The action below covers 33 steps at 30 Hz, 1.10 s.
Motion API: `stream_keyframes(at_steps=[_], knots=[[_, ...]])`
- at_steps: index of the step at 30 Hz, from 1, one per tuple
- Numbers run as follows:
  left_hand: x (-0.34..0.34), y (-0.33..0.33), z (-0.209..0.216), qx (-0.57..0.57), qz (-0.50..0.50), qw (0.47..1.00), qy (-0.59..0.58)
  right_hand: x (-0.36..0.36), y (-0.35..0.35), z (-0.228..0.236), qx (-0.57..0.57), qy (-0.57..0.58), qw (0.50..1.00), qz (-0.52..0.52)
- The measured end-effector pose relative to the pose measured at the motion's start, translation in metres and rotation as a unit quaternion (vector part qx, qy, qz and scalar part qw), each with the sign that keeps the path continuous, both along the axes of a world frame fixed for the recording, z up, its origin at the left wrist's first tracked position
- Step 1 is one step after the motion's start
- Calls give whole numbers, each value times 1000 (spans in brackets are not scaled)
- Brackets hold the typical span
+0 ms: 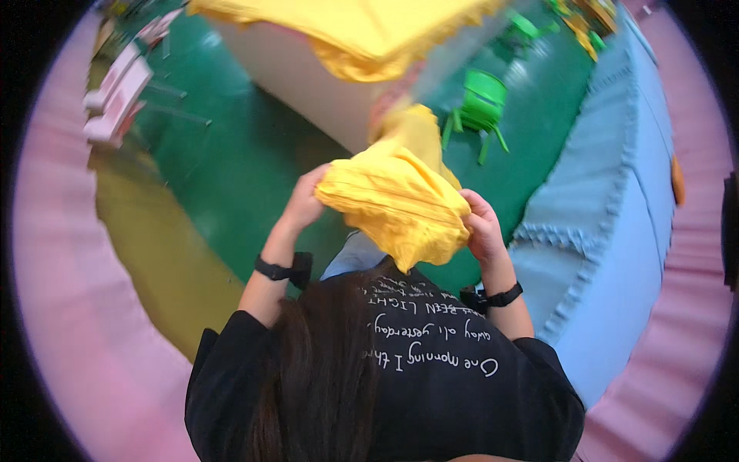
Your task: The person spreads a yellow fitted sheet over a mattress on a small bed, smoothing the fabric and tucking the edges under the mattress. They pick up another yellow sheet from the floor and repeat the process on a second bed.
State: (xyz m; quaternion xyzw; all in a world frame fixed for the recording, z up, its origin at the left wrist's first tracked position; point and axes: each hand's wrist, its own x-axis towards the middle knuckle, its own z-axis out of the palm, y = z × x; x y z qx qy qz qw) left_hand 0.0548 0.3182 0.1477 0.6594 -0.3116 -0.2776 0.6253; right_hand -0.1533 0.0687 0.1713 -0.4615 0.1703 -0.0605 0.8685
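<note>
A yellow cloth with a seam and a gathered edge is stretched between my two hands in front of my chest. My left hand pinches its left edge, fingers closed on the fabric. On the other side my right hand grips the right edge between thumb and fingers. The cloth's lower part sags to a point between the hands, and another fold rises behind it. What lies inside the folds is hidden. Black straps circle both my wrists.
Ahead stands a pale block-like piece with a ruffled yellow cover over its top. A small green chair is to its right. Light blue ruffled covers line the right side; pink seats stand far left on the green floor.
</note>
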Motion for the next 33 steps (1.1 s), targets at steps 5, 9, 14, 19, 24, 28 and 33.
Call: stream_keyframes(at_steps=[5,9,14,19,24,28,33], knots=[[23,170,46,-112,307,941,84,84,75,-37,-168,62,954,242],[23,232,87,-332,271,859,280,176,185,-82,-271,76,887,366],[53,250,119,-149,145,977,-43,343,314,-107,-15,-128,877,462],[131,345,145,-71,180,975,-110,525,421,-49,-161,-197,888,384],[207,394,114,-57,418,899,-122,679,407,46,-212,-166,935,232],[303,379,97,-37,345,925,-156,755,386,115,-156,-271,937,160],[446,339,109,92,234,940,-232,875,346,146,-125,-291,940,125]])
